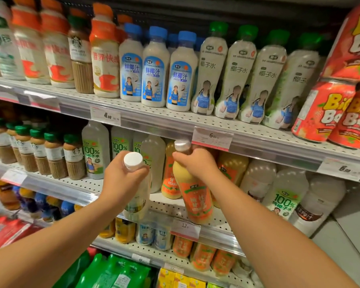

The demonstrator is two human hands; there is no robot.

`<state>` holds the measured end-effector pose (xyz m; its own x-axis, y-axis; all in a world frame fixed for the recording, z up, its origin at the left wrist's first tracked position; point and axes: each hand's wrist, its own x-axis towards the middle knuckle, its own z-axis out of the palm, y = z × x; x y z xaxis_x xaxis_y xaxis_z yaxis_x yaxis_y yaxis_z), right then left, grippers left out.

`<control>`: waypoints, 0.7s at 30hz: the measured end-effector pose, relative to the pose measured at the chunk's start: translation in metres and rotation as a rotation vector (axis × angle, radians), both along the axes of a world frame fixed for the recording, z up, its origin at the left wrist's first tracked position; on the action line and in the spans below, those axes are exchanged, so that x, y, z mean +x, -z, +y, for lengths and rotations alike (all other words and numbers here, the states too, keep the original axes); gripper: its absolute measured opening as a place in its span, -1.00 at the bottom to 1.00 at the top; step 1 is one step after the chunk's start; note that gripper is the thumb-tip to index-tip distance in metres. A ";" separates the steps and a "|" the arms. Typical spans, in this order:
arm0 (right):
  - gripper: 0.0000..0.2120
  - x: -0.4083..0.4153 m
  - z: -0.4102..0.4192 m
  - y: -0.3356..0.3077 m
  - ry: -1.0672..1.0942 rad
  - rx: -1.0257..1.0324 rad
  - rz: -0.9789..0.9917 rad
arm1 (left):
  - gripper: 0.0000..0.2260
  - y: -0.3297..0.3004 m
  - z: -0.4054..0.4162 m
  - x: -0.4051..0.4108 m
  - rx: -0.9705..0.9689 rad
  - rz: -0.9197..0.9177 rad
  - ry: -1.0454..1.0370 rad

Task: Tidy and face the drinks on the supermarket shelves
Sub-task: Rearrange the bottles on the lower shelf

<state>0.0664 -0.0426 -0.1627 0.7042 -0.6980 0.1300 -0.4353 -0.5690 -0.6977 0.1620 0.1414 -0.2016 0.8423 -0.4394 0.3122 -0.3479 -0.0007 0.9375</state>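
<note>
My left hand (121, 179) grips the neck of a clear coconut-water bottle (136, 202) with a white cap, held in front of the middle shelf (166, 204). My right hand (197, 163) grips the neck of an orange-labelled juice bottle (197, 196), tilted, its base near the shelf's front edge. Behind them stand more coconut-water bottles (95, 150) and orange juice bottles (169, 179).
The upper shelf (175, 119) carries blue-capped coconut milk (153, 69), green-capped coconut water (235, 75) and red cans (322, 109). Coffee bottles (56, 154) stand left on the middle shelf, white bottles (283, 194) right. Lower shelves hold small bottles and green packs (112, 271).
</note>
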 end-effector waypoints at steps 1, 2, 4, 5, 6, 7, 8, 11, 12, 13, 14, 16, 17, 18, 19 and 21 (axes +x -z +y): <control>-0.61 0.003 -0.007 -0.001 0.031 0.008 0.073 | -0.79 0.000 0.000 0.001 0.006 -0.001 0.001; -0.51 0.004 -0.014 -0.001 0.057 0.006 0.138 | -0.79 0.000 0.000 0.002 0.010 0.000 0.002; -0.50 -0.002 -0.029 -0.003 0.087 -0.010 0.194 | -0.79 0.000 0.000 0.003 0.015 -0.003 -0.001; -0.53 -0.008 -0.036 -0.001 0.117 0.008 0.213 | -0.79 0.000 -0.001 0.004 0.021 -0.005 -0.002; -0.56 -0.013 -0.043 0.002 0.160 0.048 0.263 | -0.79 0.000 -0.002 0.005 0.026 -0.007 -0.002; -0.59 -0.019 -0.046 0.005 0.201 0.088 0.333 | -0.79 -0.001 -0.004 0.006 0.030 -0.009 0.001; -0.61 -0.023 -0.049 0.009 0.231 0.117 0.385 | -0.79 -0.001 -0.005 0.006 0.034 -0.010 0.006; -0.61 -0.025 -0.045 0.009 0.266 0.191 0.420 | -0.80 -0.006 -0.012 0.007 0.027 0.005 0.026; -0.62 -0.025 -0.044 0.009 0.284 0.222 0.387 | -0.80 -0.008 -0.015 0.008 0.022 0.022 0.027; -0.67 -0.025 -0.043 0.010 0.306 0.225 0.326 | -0.80 -0.009 -0.017 0.008 0.016 0.039 0.025; -0.75 -0.026 -0.042 0.015 0.341 0.215 0.205 | -0.81 -0.010 -0.018 0.009 0.009 0.054 0.026; -0.79 -0.032 -0.031 0.031 0.469 0.160 -0.228 | -0.81 -0.010 -0.020 0.010 0.007 0.065 0.036; -0.75 -0.039 -0.022 0.045 0.527 0.075 -0.408 | -0.81 -0.010 -0.020 0.011 0.012 0.063 0.045; -0.68 -0.045 -0.011 0.062 0.543 0.003 -0.486 | -0.81 -0.009 -0.021 0.011 0.013 0.062 0.050; -0.52 -0.051 -0.001 0.078 0.525 -0.016 -0.473 | -0.81 -0.010 -0.021 0.012 0.012 0.063 0.052; -0.13 -0.056 0.007 0.111 0.482 0.110 -0.360 | -0.81 -0.010 -0.022 0.012 0.013 0.067 0.060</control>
